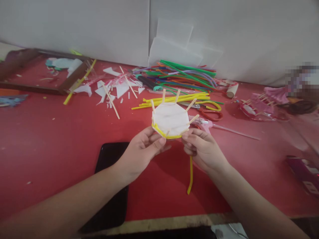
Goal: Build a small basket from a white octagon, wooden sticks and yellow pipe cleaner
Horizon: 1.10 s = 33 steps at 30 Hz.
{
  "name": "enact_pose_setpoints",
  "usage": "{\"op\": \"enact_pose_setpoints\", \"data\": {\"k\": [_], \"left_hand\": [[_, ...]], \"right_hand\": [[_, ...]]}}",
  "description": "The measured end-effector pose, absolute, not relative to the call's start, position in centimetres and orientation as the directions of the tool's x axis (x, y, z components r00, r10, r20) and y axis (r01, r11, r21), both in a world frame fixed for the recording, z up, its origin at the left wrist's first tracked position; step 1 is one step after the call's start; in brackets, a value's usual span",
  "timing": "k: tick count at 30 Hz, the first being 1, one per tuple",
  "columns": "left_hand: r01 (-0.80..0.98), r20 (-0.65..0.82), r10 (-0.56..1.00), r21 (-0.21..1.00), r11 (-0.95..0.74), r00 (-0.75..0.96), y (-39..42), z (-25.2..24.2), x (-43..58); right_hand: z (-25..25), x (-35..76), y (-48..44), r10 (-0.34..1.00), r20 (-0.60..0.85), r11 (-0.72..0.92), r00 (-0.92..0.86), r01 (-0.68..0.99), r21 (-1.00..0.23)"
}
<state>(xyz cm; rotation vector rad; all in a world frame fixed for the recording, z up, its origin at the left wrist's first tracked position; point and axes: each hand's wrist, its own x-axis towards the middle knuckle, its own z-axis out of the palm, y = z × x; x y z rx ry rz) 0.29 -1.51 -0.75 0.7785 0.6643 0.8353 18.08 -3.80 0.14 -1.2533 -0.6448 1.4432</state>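
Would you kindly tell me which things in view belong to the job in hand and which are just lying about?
Belonging, it seems:
white disc with sticks, in the left hand
yellow strip along its near edge, pinched by the right hand
probably loose yellow strips behind

Apparently lying about:
wooden frame
white scraps
black slab

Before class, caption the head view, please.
Hands hold a white base ringed with sticks, yellow strand along its near edge.
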Motion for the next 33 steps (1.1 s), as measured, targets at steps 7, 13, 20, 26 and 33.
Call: {"op": "enact_pose_setpoints", "data": {"k": [7,13,20,26,33], "left_hand": [[-0.411,-0.157,0.838,0.814,0.41,0.523,-1.1,-1.2,0.4],[-0.42,-0.209,0.85,0.797,0.434,0.483,-1.1,-1.1,0.0],[-0.427,-0.229,0.859,0.791,0.438,0.458,-1.1,-0.9,0.0],[-0.411,-0.251,0.84,0.782,0.469,0.481,-1.0,-0.9,0.1],[-0.419,-0.254,0.824,0.763,0.493,0.506,-0.9,-1.1,0.0]], "right_hand": [[-0.1,18.2,-3.8,0.934,-0.346,-0.297,0.084,-0.354,-0.887],[-0.5,18.3,-4.4,0.968,-0.21,-0.194,0.136,-0.119,-0.974],[-0.2,18.1,-5.4,0.906,0.384,0.236,0.177,0.543,-0.806],[-0.1,18.8,-4.8,0.884,0.468,0.363,-0.011,0.647,-0.67],[0.1,18.6,-5.1,0.857,0.507,0.421,-0.09,0.69,-0.589]]}}
